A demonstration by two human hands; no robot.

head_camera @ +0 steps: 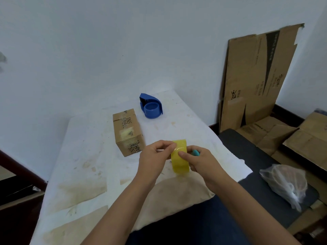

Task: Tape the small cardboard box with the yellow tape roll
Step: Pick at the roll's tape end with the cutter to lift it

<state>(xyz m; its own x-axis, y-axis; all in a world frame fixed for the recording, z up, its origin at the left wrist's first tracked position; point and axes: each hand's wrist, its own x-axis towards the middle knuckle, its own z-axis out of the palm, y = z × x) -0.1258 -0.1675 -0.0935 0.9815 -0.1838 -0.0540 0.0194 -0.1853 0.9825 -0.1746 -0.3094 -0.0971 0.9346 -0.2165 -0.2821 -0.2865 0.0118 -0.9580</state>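
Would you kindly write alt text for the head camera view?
Two hands hold a yellow tape roll above a stained white table; the left hand pinches its loose end, the right hand grips the roll. Behind sit a small cardboard box and blue tape dispenser.

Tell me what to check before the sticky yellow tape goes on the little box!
1. Tape roll held: ok. The right hand grips the yellow tape roll.
2. Tape end found: ok. The left hand pinches at the roll's top edge, where a clear strip looks lifted.
3. Box within reach: ok. The small cardboard box lies on the white table, just beyond the hands.
4. Box flaps shut: ok; the top looks closed, with old tape patches.
5. Cutter ready: cannot tell. A teal thing peeks from behind the right hand.
6. Blue dispenser: not ok, it holds no roll.
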